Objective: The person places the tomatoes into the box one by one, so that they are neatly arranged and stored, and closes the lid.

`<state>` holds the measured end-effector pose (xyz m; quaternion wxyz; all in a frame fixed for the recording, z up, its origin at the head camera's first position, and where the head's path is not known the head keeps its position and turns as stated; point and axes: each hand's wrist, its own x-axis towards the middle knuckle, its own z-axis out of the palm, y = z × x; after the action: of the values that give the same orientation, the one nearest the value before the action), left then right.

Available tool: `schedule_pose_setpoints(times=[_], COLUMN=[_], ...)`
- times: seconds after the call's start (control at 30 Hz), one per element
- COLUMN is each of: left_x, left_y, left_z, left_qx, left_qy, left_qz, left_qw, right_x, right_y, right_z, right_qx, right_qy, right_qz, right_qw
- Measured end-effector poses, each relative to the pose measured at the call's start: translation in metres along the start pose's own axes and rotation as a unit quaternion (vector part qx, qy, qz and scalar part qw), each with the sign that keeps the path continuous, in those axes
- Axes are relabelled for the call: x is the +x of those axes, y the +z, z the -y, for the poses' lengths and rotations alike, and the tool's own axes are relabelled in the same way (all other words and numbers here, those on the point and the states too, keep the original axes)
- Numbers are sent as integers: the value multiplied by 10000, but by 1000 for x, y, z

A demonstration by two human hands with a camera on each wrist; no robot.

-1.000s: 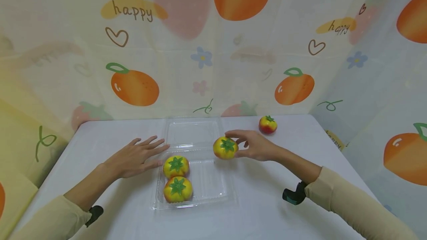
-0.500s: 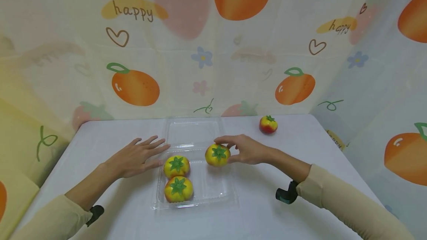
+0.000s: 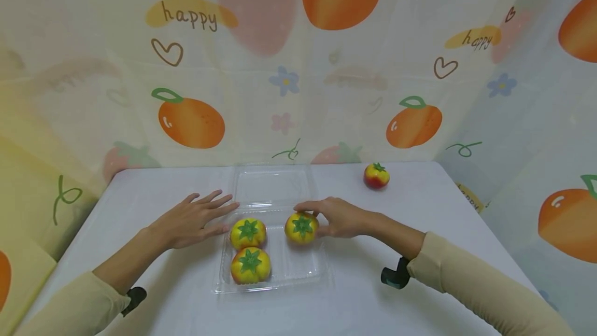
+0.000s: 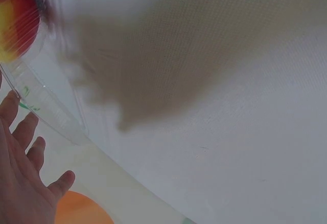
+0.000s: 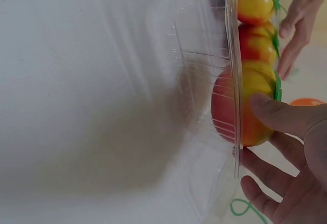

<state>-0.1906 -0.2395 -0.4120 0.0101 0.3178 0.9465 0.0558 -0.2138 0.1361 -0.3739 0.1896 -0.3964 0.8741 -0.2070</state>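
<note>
In the head view my right hand (image 3: pixel 346 218) pinches a yellow-and-red persimmon (image 3: pixel 301 228) with a green star-shaped top, between thumb and fingers. It sits inside the back right part of a clear plastic clamshell box (image 3: pixel 298 273). Two similar persimmons stand in the box's left side, a back one (image 3: pixel 248 232) and a front one (image 3: pixel 250 265). My left hand (image 3: pixel 193 222) has its fingers stretched out at the box's left edge. In the right wrist view the thumb presses on the held persimmon (image 5: pixel 255 83), partly behind the clear wall.
Beyond the box, its clear lid (image 3: pixel 272 185) lies folded back. Another persimmon (image 3: pixel 376 176) stands at the back right of the white-covered table (image 3: pixel 154 294). A fruit-printed curtain (image 3: pixel 326 77) hangs behind the table.
My right hand has carried the persimmon leftward and down into the back right of the box. The left hand has stayed at the box's left edge.
</note>
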Motion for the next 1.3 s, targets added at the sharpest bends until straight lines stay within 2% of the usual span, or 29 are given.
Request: schedule_pose_setpoints(times=[0.63, 1.03, 1.3], left_x=[0, 0, 0], left_y=[0, 1, 2], left_z=[0, 1, 1], left_qx=[-30, -47, -73], left_qy=[-4, -27, -43], left_qz=[-35, 2, 12], left_qw=[10000, 10000, 10000], right_x=[10, 8, -2], right_y=[8, -5, -25], right_z=[4, 4, -10], right_qx=[-739, -434, -327], right_qy=[-73, 227, 444], right_qz=[142, 122, -332], right_qw=[9971, 9987, 9979])
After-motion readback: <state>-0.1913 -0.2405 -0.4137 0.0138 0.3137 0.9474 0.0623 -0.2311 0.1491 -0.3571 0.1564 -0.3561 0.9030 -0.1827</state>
